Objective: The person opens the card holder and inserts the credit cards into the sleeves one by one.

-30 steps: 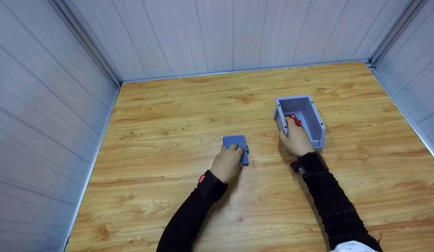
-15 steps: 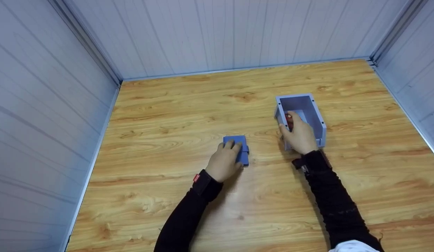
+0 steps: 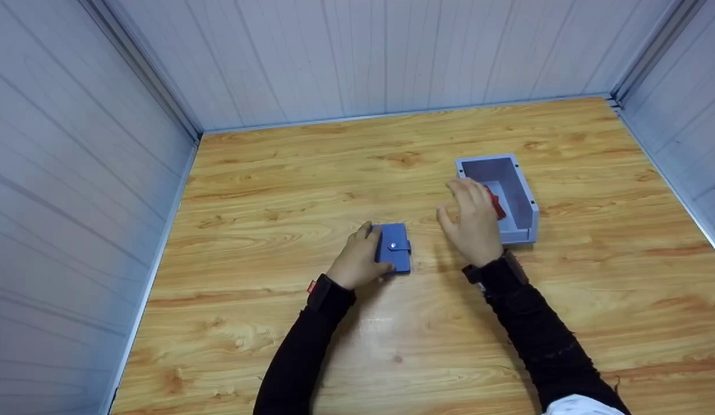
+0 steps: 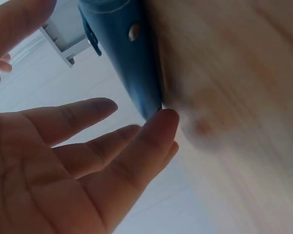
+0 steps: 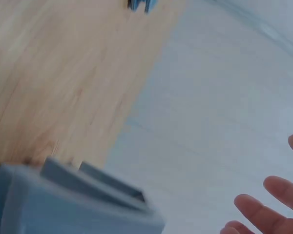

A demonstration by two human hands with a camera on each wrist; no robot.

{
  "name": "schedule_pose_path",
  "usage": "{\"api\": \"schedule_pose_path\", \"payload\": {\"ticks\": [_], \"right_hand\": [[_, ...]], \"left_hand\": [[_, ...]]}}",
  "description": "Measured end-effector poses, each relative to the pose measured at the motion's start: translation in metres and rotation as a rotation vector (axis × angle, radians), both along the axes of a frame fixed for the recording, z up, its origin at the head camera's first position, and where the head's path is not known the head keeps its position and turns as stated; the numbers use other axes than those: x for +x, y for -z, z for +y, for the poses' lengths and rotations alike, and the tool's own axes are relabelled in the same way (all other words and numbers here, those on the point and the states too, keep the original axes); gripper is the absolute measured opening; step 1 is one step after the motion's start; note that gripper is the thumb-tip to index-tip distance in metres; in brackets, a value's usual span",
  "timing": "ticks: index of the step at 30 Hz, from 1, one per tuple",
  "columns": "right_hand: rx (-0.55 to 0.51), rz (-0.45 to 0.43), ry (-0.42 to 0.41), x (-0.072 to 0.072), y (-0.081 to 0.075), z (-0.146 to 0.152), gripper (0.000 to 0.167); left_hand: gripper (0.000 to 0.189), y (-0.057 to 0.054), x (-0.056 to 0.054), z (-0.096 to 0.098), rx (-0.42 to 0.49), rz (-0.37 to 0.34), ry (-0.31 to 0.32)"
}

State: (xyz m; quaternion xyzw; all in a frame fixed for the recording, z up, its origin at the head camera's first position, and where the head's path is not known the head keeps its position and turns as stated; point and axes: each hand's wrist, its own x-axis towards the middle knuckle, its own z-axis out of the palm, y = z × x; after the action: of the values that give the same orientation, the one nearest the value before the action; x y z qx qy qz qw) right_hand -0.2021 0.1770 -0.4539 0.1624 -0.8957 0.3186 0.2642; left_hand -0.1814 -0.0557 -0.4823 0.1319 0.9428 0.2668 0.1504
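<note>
A small blue wallet (image 3: 396, 258) with a snap strap lies flat on the table. My left hand (image 3: 356, 260) is at its left side, fingers spread and relaxed. In the left wrist view, a fingertip of the left hand (image 4: 88, 165) is right at the end of the wallet (image 4: 132, 61), with no grip round it. My right hand (image 3: 474, 225), holding nothing, hovers by the left wall of a grey plastic bin (image 3: 526, 193), its fingers loosely spread. Inside the bin rests a red item (image 3: 498, 206), partly hidden by that hand.
Wood-patterned tabletop (image 3: 277, 190) spreads around the wallet and bin. Pale panel walls (image 3: 357, 57) rise at the back and both sides. The right wrist view has the bin's edge (image 5: 78, 207) at lower left.
My right hand has let go of the red item in the bin and moved out over its left side. My left hand has slid left off the wallet, uncovering its snap.
</note>
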Motion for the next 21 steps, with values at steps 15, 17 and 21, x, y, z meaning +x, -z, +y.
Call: {"api": "schedule_pose_path", "payload": {"ticks": [15,17,21], "right_hand": [[0.349,-0.445,-0.071,-0.001,0.024,-0.034,0.041],[0.416,-0.436,-0.059,0.0,0.026,-0.038,0.039],[0.483,-0.404,-0.082,0.003,0.031,-0.048,0.038]], "left_hand": [[0.086,0.005,0.003,0.009,-0.051,0.027,0.013],[0.085,0.005,0.002,0.009,-0.055,0.039,0.018],[0.084,0.006,0.002,0.009,-0.063,0.064,0.037]]}}
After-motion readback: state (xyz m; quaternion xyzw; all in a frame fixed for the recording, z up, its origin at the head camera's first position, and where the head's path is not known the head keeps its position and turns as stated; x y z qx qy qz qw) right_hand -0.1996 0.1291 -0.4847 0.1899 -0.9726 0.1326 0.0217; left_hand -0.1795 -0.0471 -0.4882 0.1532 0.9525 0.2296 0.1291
